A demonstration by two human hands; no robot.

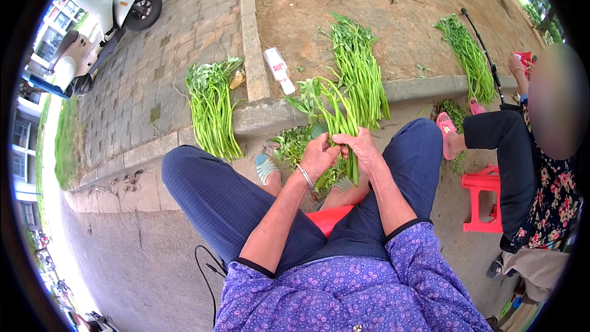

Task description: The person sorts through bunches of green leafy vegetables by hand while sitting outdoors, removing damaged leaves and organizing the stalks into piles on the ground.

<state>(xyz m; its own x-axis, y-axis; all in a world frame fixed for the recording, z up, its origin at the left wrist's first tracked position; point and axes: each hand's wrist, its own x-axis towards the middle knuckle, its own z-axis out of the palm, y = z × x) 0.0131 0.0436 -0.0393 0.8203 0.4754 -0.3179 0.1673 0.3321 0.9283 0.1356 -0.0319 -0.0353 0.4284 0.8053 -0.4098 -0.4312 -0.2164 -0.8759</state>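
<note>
Between my knees, my left hand [317,158] and my right hand [362,150] are closed together around a small bunch of long-stemmed leafy greens [338,114]. The leaves point away from me, and the cut stem ends hang below my right hand. A larger bundle of the same greens [359,64] lies just beyond, across the curb. To the left, another bundle [212,110] rests with its stems toward me. Loose picked leaves [292,142] are heaped on the ground by my feet, partly hidden by my hands.
A white bottle [278,69] lies by the stone curb [270,117]. On the right, a person sits near a red plastic stool [482,200], with a third bundle of greens [468,61] and a black pole [485,49] beyond. A white scooter [101,12] stands at the far left.
</note>
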